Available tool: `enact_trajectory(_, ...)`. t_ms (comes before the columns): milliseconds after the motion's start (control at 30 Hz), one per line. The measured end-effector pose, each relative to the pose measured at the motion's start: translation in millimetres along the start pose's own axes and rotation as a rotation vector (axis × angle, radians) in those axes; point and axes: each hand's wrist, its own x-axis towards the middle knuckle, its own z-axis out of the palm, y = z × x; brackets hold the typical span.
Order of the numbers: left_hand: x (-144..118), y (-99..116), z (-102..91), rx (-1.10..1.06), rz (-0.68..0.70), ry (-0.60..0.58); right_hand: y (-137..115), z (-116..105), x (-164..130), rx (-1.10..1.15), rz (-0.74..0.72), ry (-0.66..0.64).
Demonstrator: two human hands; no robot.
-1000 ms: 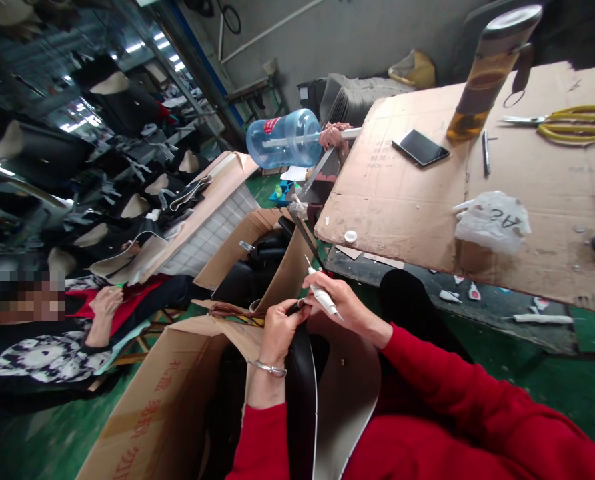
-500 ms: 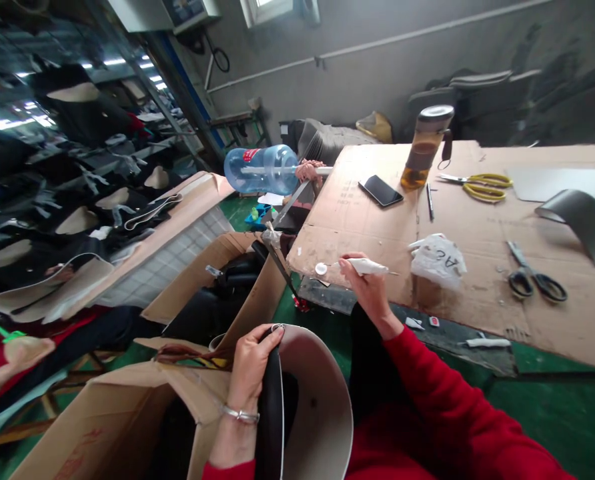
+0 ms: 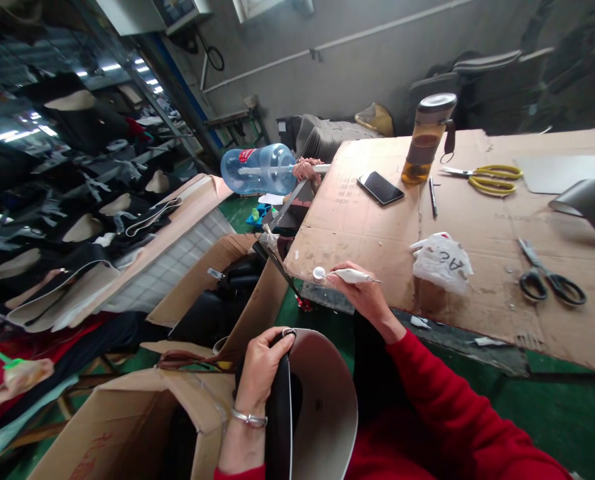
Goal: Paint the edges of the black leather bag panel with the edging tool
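My left hand (image 3: 263, 363) grips the upper edge of a curved panel (image 3: 327, 393), black outside and pale grey inside, with the thumb on top by a small ring. The panel's lower part runs out of view. Between the fingers of my right hand (image 3: 365, 300) is a slim white tapered tube (image 3: 351, 275), held over the near left corner of the cardboard-covered table (image 3: 357, 233). Its left end is close to a small round white cap (image 3: 319, 273); whether they touch I cannot tell.
On the table are a phone (image 3: 380, 189), a tea bottle (image 3: 426, 140), a pen (image 3: 433, 198), yellow-handled scissors (image 3: 492, 180), black scissors (image 3: 552, 283) and a plastic bag (image 3: 442, 260). Open cardboard boxes (image 3: 127, 407) stand at left. A co-worker's hand (image 3: 30, 377) holds a green-topped object.
My right hand has shifted slightly left and down with the white tube, its end nearer the round cap. My left hand still grips the panel. The view has moved slightly.
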Motion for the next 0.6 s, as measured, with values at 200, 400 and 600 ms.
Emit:
enact_trajectory(200,0.7,4.5,6.9,-0.024,0.009,-0.01,2.2,3.2,0.5,-0.012,0.063,0.057)
enact_trajectory(400,2.2,6.8,14.1,0.083,0.068,0.012,2.7,4.4,-1.9,-0.006,0.042,0.082)
enact_trajectory(600,1.8,6.5,9.8,0.114,0.076,0.02,0.4,3.6,-2.6,0.062,0.066,0.124)
